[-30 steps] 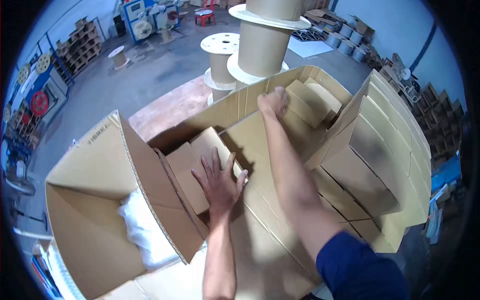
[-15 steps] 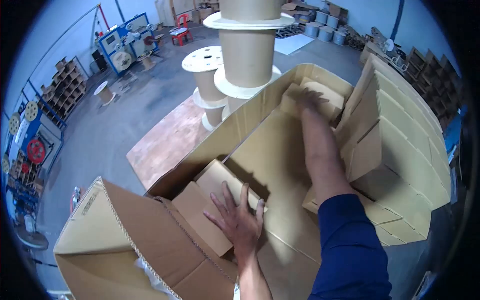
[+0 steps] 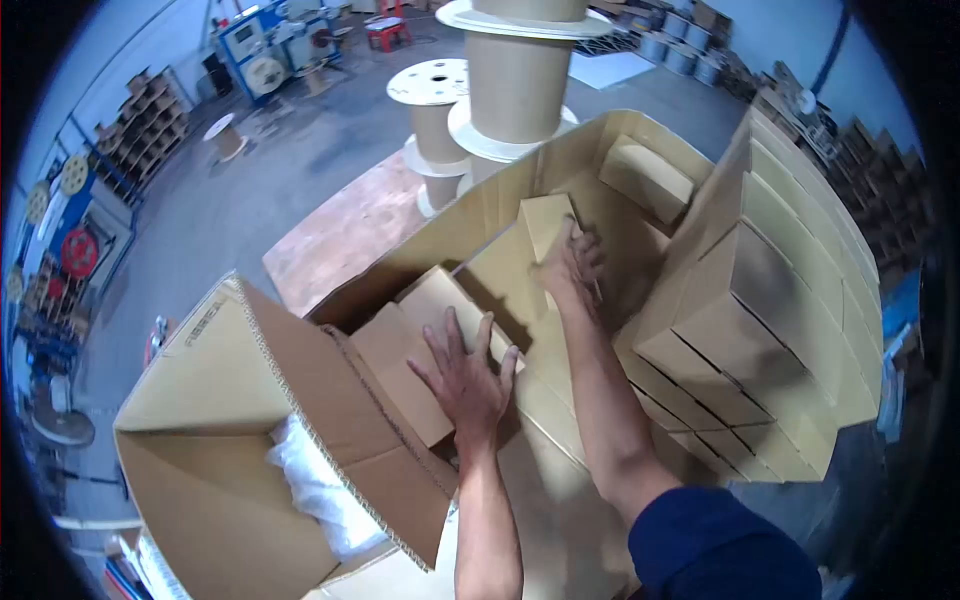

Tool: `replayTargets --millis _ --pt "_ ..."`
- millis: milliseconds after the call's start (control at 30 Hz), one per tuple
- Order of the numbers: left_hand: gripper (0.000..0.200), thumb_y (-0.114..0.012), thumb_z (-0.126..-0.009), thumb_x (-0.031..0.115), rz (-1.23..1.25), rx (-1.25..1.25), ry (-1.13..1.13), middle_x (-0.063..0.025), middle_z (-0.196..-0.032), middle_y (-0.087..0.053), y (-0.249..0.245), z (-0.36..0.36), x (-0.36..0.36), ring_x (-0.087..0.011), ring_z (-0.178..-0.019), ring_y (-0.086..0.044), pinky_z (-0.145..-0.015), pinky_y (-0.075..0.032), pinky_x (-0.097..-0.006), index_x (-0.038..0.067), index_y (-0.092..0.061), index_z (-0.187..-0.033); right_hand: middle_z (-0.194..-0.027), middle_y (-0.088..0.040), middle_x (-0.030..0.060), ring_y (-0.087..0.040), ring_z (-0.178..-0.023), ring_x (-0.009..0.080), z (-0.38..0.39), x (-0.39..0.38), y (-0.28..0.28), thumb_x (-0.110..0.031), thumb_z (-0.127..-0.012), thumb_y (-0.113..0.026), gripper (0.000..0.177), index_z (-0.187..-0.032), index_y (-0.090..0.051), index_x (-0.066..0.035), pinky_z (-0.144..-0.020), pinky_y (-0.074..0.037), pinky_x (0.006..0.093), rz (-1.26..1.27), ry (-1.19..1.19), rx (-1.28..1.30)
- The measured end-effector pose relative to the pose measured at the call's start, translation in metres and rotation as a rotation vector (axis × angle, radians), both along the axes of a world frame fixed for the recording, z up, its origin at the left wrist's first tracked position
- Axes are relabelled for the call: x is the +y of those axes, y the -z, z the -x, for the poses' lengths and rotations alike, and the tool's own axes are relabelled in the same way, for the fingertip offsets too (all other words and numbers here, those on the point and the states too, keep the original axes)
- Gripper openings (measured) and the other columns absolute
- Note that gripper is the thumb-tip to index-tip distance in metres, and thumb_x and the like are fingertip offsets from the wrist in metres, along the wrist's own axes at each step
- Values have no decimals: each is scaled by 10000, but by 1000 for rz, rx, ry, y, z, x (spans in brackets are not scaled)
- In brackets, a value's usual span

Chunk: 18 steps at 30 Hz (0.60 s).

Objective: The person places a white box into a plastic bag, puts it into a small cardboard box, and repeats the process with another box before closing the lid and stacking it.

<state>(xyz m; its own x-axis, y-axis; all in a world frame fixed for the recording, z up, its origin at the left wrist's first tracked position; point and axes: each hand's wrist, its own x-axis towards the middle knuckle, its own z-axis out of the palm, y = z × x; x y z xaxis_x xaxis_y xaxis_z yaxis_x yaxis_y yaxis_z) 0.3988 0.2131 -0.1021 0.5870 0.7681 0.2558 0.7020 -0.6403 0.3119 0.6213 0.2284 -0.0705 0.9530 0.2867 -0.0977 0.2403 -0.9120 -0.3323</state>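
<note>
My left hand (image 3: pixel 465 380) lies with spread fingers on small brown cardboard boxes (image 3: pixel 395 360) at the near left end of a large open carton (image 3: pixel 420 248). My right hand (image 3: pixel 574 262) grips another small cardboard box (image 3: pixel 546 218) by its right side, near the middle of the carton's far wall. The underside of that box and part of the grip are hidden. In the far corner, a further small box (image 3: pixel 648 180) rests against the carton wall, apart from my right hand.
Stacked small boxes (image 3: pixel 800 290) rise along the right side. An open carton (image 3: pixel 210 500) with clear plastic (image 3: pixel 325 490) stands at the lower left. Large spools (image 3: pixel 515 90) stand beyond the far wall. Machines (image 3: pixel 275 50) and shelving sit farther back.
My right hand has come back from the far corner toward the left, bringing a small cardboard box with it. My left hand stays on the boxes. The view has shifted slightly.
</note>
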Motion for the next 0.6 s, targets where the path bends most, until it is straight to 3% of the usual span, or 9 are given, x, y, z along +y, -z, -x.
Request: replayTargets --millis 100,133,233,267,400,433,500,533,600 --pt "683 -623 -950 548 89 -70 22 -117 -1658 -300 -5 4 4 -452 -1517 -256 -1155 -109 -774 274 -455 -1553 -1409 -425 264 -422 -1344 465 33 -24 -22 -293 -717 -872 893 -1414 -334 -138 -1080 -380 632 -186 -185 -50" --pt "619 -598 -1007 403 103 -162 19 -186 -1598 -382 -17 8 2 -444 -1500 -299 -1198 -177 -679 132 -444 -1541 -1379 -443 262 -440 -1314 463 50 -30 -39 -289 -710 -875 896 -1410 -341 -124 -1064 -390 622 -223 -234 -75" --pt "484 -530 -1055 253 227 -731 -48 -237 -1521 -463 -42 12 0 -424 -1460 -380 -1209 -267 -546 30 -471 -1481 -1264 -493 238 -501 -1190 430 92 -41 -80 -257 -677 -883 852 -1354 -403 -66 -984 -425 570 -335 -405 -264" --pt "400 -455 -1076 158 163 -789 -8 -251 -1485 -493 -69 17 -10 -412 -1411 -450 -1187 -332 -448 -15 -489 -1435 -1259 -496 233 -503 -1185 425 104 -42 -94 -255 -679 -883 848 -1355 -407 -67 -976 -423 564 -359 -455 -286" --pt "303 -527 -1021 175 -25 -814 92 -219 -1326 -582 -128 47 -59 -400 -1300 -516 -1137 -355 -538 -39 -603 -1222 -1260 -502 222 -511 -1155 399 120 -32 -126 -244 -677 -899 795 -1320 -467 -66 -932 -416 541 -386 -573 -494" --pt "329 -556 -992 149 68 -871 37 -224 -1353 -564 -119 47 -66 -416 -1347 -480 -1166 -318 -545 -43 -579 -1259 -1262 -501 222 -512 -1150 396 120 -28 -134 -242 -675 -902 780 -1306 -480 -64 -923 -416 538 -384 -585 -552" --pt "396 -575 -968 133 186 -622 -72 -219 -1377 -542 -93 42 -67 -432 -1398 -422 -1199 -252 -601 -11 -547 -1335 -1240 -491 226 -511 -1145 409 118 -25 -150 -258 -696 -883 722 -1262 -485 -50 -928 -427 548 -441 -622 -554" --pt "436 -587 -959 135 146 -359 -73 -250 -1444 -482 -79 42 -66 -457 -1432 -372 -1204 -233 -632 -16 -519 -1362 -1230 -487 233 -509 -1146 420 122 -24 -152 -265 -699 -878 735 -1268 -469 -44 -927 -439 564 -447 -629 -490" --pt "490 -603 -961 175 100 -172 -72 -256 -1465 -460 -22 44 -65 -465 -1427 -377 -1218 -197 -641 -4 -477 -1398 -1210 -479 254 -512 -1139 441 132 -24 -153 -281 -704 -869 758 -1275 -439 -28 -922 -466 584 -483 -670 -353"
